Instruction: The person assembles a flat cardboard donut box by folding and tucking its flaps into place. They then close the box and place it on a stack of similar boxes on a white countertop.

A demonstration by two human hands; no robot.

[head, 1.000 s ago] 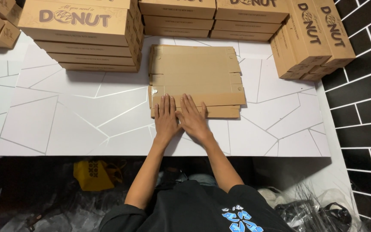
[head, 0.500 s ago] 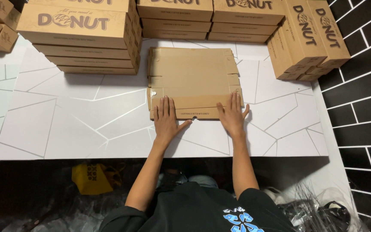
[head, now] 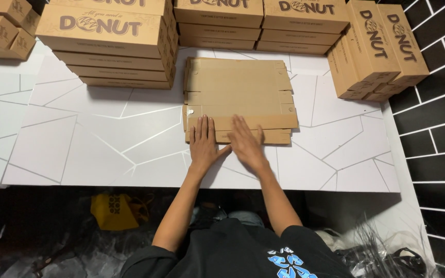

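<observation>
A white table (head: 78, 149) bears a flat cardboard blank (head: 238, 92) and stacked brown boxes (head: 114, 46).

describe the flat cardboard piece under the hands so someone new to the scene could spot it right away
Start at the white table with thin grey crack-like lines, ringed at the back by stacks of assembled brown boxes. The flat cardboard blank lies at its centre, near edge folded over, with the left hand and right hand pressing that fold. It alone is unassembled and plain, with no printing showing.

We saw a flat, unfolded brown cardboard box (head: 238, 98) lying mid-table. Stacks of closed brown boxes with dark lettering stood behind: far left (head: 3, 25), left (head: 109, 41), centre (head: 263, 23), right (head: 374, 46).
</observation>
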